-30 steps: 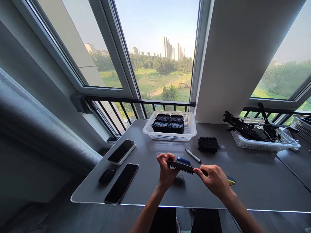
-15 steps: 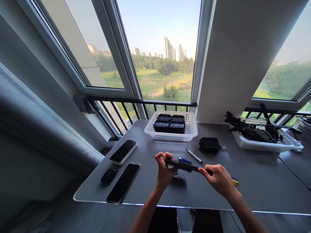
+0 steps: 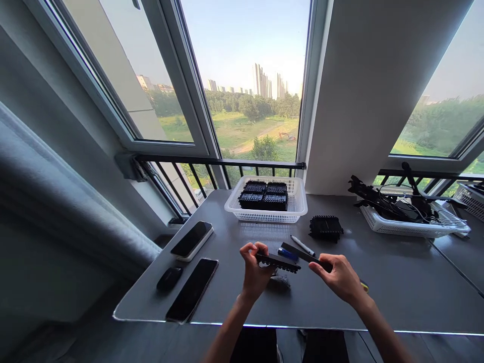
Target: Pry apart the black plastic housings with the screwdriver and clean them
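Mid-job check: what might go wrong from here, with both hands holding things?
1. The flat, dark, straight bar in the right hand slants close to the black, ridged plastic piece; a slip might scrape that piece or jab the left hand.
2. The left hand grips the piece near one end, so a push on its free end might twist it loose.

Two hands (image 3: pixel 257 276) (plus two phones (image 3: pixel 192 290))
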